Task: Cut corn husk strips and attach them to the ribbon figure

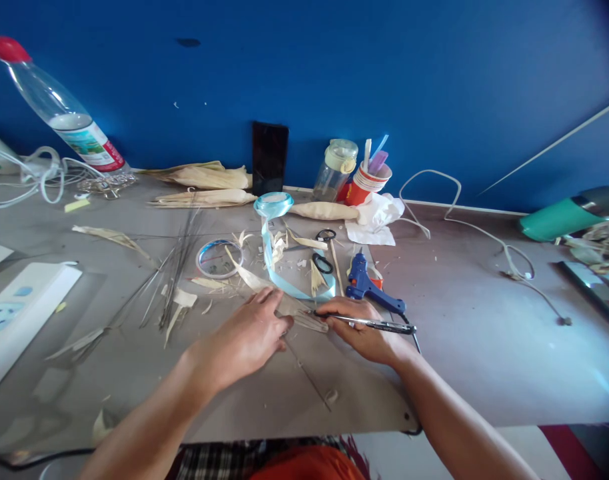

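Observation:
In the middle of the table a pale strip of corn husk (307, 317) lies flat. My left hand (252, 328) rests on its left part, fingers stretched out over it. My right hand (362, 333) is closed round a silver and black pen (379, 325), whose tip end is down at the husk. A thin wire (309, 379) runs from beside my left hand towards the table's front edge. Just beyond my hands are a light blue ribbon (270, 257), black-handled scissors (322, 263) and a blue hot glue gun (367, 283).
A tape roll (219, 259) and a bundle of thin wires (177, 267) lie to the left, near a white power strip (22, 320). Along the blue wall stand a tilted-looking bottle (79, 127), a phone (269, 159), a jar (332, 170) and paper cups (367, 183). A white cable (477, 229) trails right.

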A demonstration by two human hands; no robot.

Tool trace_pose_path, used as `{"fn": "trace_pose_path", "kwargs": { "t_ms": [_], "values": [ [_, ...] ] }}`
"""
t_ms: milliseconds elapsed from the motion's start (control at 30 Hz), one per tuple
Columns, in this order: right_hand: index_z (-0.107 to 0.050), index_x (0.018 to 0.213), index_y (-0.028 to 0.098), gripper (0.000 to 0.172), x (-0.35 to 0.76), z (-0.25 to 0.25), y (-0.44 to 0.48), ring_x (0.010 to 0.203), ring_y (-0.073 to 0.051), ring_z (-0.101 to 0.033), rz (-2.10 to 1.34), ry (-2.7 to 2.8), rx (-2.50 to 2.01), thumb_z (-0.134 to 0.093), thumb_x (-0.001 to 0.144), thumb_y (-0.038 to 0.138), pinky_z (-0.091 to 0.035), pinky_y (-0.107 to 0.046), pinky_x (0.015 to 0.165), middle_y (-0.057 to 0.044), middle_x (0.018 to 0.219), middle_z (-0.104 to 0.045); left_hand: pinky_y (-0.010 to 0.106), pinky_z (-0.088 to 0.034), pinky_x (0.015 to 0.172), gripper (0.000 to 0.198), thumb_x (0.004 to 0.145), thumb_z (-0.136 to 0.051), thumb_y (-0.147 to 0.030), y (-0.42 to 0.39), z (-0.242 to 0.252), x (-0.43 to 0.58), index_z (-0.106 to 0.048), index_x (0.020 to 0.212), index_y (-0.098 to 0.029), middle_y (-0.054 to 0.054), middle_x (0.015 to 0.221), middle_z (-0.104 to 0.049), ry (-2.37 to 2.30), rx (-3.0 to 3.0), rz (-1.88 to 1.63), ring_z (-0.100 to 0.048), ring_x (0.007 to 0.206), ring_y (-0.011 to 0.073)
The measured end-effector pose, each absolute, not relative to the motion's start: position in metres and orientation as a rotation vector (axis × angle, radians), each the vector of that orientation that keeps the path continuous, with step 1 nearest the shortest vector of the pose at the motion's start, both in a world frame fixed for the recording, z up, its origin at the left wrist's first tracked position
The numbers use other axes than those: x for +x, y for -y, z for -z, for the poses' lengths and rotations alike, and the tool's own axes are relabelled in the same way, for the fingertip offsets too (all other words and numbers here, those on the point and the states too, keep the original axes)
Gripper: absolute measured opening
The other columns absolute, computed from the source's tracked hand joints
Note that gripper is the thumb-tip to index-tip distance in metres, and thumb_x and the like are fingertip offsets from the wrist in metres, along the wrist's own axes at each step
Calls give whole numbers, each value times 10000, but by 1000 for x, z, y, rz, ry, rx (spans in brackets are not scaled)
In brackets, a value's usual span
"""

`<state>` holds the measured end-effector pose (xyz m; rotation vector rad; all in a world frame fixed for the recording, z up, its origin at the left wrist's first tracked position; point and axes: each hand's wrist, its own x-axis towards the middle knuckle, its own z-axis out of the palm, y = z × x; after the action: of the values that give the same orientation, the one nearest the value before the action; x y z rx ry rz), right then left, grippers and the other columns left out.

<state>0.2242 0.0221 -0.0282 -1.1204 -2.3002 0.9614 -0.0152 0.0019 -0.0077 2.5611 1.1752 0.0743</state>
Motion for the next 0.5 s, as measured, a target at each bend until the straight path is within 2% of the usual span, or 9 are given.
{"fn": "trace_pose_path", "kwargs": {
  "t_ms": [200,367,500],
  "values": [
    [-646,1001,190,194,229,27,-22,874,-155,-637,-956,2329,-1098,-507,867,169,-510,-284,778,-51,955,-687,424,-388,985,160,830,-581,-308,-2,4,-14,-674,873,-185,104,1183,-537,-1196,2528,-30,-429,1194,275],
    [-638,1017,199,197,235,29,-23,896,-164,-631,-938,2359,-1059,-500,877,177,-504,-293,787,-54,978,-680,427,-387,981,170,835,-573,-331,-2,6,-15,-670,864,-194,100,1100,-566,-1181,2552,-20,-437,1183,280],
    [-639,1017,196,198,233,28,-22,883,-165,-635,-935,2327,-1076,-499,878,178,-512,-293,778,-58,966,-682,431,-387,986,162,828,-584,-323,-2,7,-16,-668,894,-200,98,1176,-526,-1182,2555,-53,-427,1200,274]
  ]
}}
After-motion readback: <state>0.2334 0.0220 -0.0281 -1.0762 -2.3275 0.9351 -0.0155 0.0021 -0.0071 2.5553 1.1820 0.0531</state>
